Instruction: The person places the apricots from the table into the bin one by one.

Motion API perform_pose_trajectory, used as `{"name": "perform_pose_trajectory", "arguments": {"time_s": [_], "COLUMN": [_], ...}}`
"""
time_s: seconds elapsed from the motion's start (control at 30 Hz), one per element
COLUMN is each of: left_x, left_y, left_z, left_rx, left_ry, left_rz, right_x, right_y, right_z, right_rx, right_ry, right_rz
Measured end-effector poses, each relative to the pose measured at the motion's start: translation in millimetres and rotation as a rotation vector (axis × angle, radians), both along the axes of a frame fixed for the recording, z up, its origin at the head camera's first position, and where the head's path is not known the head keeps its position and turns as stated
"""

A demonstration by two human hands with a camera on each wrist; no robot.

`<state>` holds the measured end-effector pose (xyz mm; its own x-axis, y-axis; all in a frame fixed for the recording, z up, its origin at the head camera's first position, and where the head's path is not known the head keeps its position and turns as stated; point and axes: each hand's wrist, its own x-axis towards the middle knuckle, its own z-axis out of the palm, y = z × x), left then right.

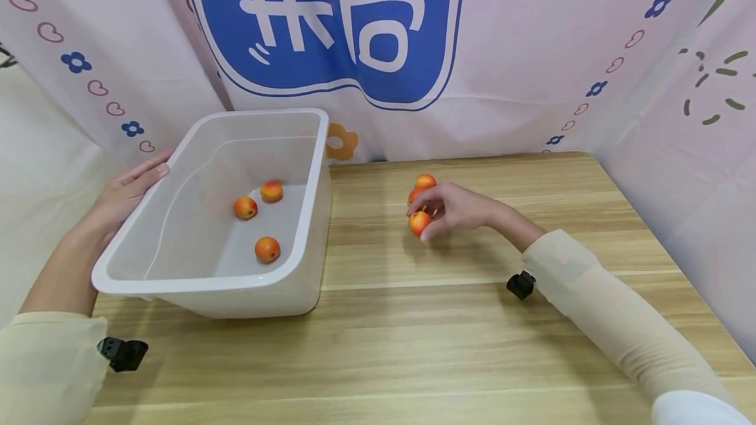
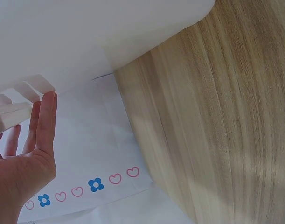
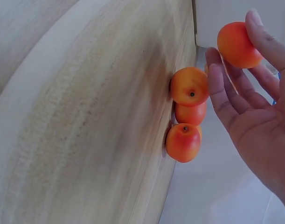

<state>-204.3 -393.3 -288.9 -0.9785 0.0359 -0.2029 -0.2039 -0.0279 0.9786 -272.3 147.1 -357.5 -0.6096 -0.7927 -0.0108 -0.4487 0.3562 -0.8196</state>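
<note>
My left hand point(image 1: 121, 199) holds the left rim of a translucent white plastic tub point(image 1: 315, 215). In the left wrist view that hand's fingers point(image 2: 46, 121) reach up under the tub's rim. Three small orange-red fruits, one of them the nearest fruit point(image 1: 268, 250), lie on the tub floor. Over the table, my right hand point(image 1: 461, 207) pinches another fruit point(image 3: 238, 44) between thumb and fingers. Close beside that hand, several more fruits, including a stemmed fruit point(image 3: 183, 144) and an orange fruit point(image 3: 189, 86), are clustered on the wood, partly hidden behind one another.
The wood-grain table point(image 1: 401, 346) runs back to a white printed cloth point(image 1: 508, 84) with a blue panel. Another cloth side point(image 1: 709, 169) rises along the right edge. Black wrist cameras sit on both sleeves, one being the right camera point(image 1: 522, 285).
</note>
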Motion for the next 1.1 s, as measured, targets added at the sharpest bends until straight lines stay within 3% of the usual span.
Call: {"name": "perform_pose_trajectory", "arguments": {"time_s": [0.2,0.5,1.1], "left_x": [0.6,-0.7,0.2], "left_y": [2,0,2], "left_z": [1.2,1.2,2.0], "left_rx": [0.010,-0.007,-0.023], "left_ry": [-0.006,-0.004,-0.009], "left_rz": [0.002,-0.003,0.001], "right_x": [-0.1,-2.3,-6.4], "right_y": [0,-3,-11], "right_z": [-0.5,4.2,20.7], "right_rx": [-0.037,-0.067,-0.135], "right_ry": [-0.017,0.063,0.052], "right_rz": [-0.015,-0.058,-0.076]}}
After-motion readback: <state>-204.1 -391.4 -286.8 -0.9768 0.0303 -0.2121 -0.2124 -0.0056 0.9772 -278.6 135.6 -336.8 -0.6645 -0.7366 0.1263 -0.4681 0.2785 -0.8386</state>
